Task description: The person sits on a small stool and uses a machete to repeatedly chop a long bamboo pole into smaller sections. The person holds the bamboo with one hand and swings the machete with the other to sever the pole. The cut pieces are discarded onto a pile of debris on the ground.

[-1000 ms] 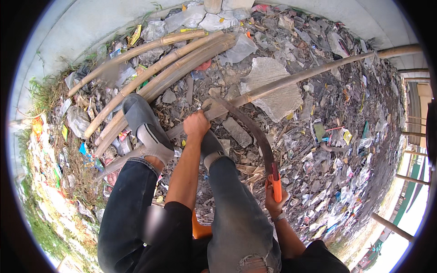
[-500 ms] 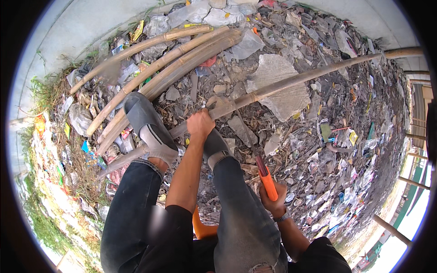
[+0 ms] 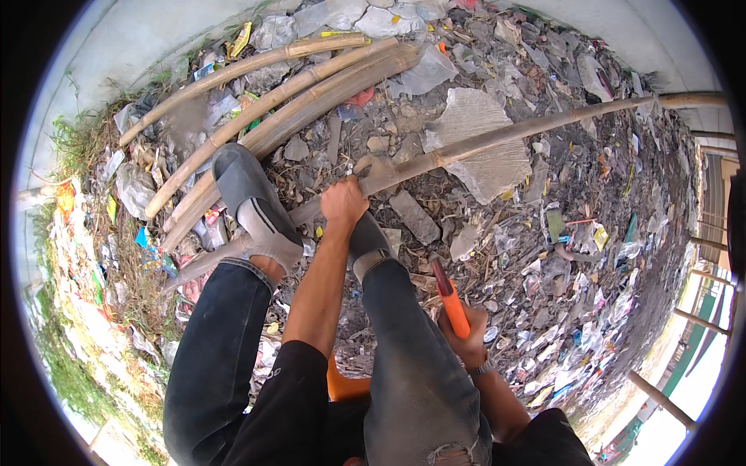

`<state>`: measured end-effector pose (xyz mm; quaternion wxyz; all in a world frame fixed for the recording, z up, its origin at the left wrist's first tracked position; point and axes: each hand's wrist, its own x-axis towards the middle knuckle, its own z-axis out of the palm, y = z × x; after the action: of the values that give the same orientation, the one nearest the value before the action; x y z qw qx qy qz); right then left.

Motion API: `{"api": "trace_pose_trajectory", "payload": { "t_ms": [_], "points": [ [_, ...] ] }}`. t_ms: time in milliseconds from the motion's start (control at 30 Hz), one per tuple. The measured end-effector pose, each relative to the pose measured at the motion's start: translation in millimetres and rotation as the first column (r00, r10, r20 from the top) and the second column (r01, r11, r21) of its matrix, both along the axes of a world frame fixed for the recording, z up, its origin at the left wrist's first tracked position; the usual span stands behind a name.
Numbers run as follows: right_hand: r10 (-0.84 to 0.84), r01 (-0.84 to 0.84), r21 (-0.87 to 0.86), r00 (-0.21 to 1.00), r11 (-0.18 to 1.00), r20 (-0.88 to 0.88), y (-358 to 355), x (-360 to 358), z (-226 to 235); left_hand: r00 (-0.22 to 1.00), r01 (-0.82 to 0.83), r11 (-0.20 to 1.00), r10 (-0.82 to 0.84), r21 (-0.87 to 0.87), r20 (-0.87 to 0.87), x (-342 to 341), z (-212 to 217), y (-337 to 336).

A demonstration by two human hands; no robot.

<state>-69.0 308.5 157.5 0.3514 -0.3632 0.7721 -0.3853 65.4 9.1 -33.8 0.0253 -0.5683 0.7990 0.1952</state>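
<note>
The long bamboo pole [image 3: 497, 141] looks stiff, hard and fairly heavy, best gripped around its smooth shaft; it runs from 8 to 2 o'clock across the littered ground [image 3: 544, 256]. The left hand [image 3: 343, 203] is clenched around it mid-length. At 4 o'clock from there, the right hand [image 3: 466, 342] grasps an orange-handled blade [image 3: 449, 299], well apart from the pole.

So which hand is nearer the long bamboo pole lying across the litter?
Left. The left hand grips the long bamboo pole directly, beside the grey shoes. The right hand is well back from it, near the knee, holding an orange-handled tool.
</note>
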Motion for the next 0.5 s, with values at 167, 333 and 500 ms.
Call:
{"api": "trace_pose_trajectory", "payload": {
  "t_ms": [167, 333, 500],
  "points": [
    [-0.053, 0.048, -0.106, 0.998, 0.993, -0.046, -41, -19, -65, 0.999, 0.012, 0.997, -0.015, 0.082, 0.037, 1, -1, 11],
    [-0.053, 0.046, -0.091, 0.996, 0.995, -0.073, -69, -11, -30, 1.000, -0.010, 1.000, 0.011, -0.010, 0.018, -6, -10, -6],
    [-0.144, 0.131, -0.151, 0.986, 0.980, -0.079, -66, 0, 51, 1.000, 0.006, 0.998, -0.006, -0.063, 0.000, 1, -13, -6]
  ]
}}
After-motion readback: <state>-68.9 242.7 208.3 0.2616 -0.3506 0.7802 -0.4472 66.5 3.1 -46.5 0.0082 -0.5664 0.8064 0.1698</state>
